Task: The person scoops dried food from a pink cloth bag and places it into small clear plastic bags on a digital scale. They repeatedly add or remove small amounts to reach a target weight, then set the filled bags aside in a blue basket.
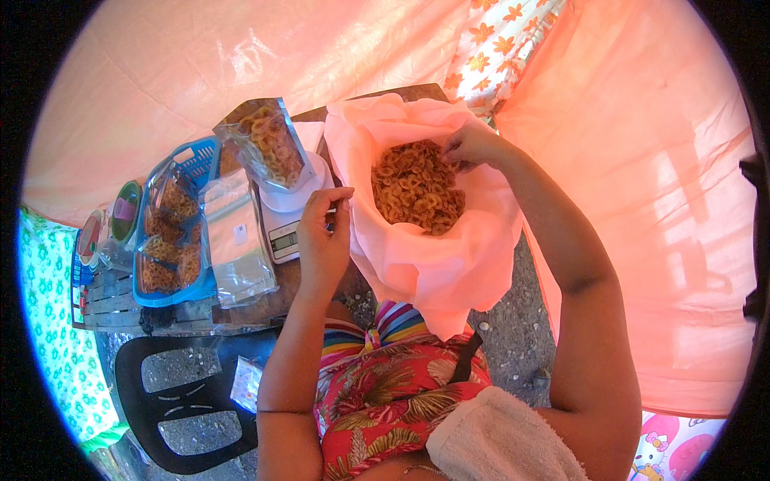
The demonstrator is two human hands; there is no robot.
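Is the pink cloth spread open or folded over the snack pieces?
Spread open: the pink cloth drapes around the brown snack pieces, leaving them exposed.

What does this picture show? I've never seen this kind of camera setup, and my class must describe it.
No machine is at work here: these are a person's bare hands. The single picture comes from a wide fisheye camera on that person's head, looking down, so edges bend and the corners go black.

On the wooden table, from the left, are a blue basket of bagged snacks, some flat bags, and a scale with a filled bag on it. Further right, pink cloth surrounds loose brown snacks.

The right hand has its fingers at the snacks' edge; the left hand is beside the cloth. Whether either grip holds anything is unclear.
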